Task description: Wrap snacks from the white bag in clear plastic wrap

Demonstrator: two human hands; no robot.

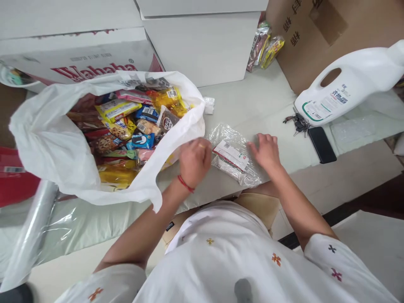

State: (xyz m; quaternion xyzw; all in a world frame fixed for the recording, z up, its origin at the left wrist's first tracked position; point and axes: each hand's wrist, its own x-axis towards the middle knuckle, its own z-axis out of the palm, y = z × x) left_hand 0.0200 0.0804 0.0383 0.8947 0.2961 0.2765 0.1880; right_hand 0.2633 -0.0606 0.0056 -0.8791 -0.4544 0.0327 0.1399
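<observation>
A clear plastic wrap [252,171] lies on the table near its front edge, with a white and red packet [232,154] and a smaller white packet [227,169] on it. My left hand [195,162], a red string on its wrist, is at the wrap's left side with its fingers curled in; what they hold, if anything, is hidden. My right hand [267,152] is at the right edge of the wrap, its fingers apart and nothing in them. Left of my left hand stands a white plastic bag [176,145], wide open and filled with colourful wrapped snacks [140,120].
White boxes [202,50] line the back. At the right are a cardboard box [303,38], a white detergent bottle [347,84], keys [299,124] and a black phone [322,144]. A plastic film roll [31,231] leans at the left.
</observation>
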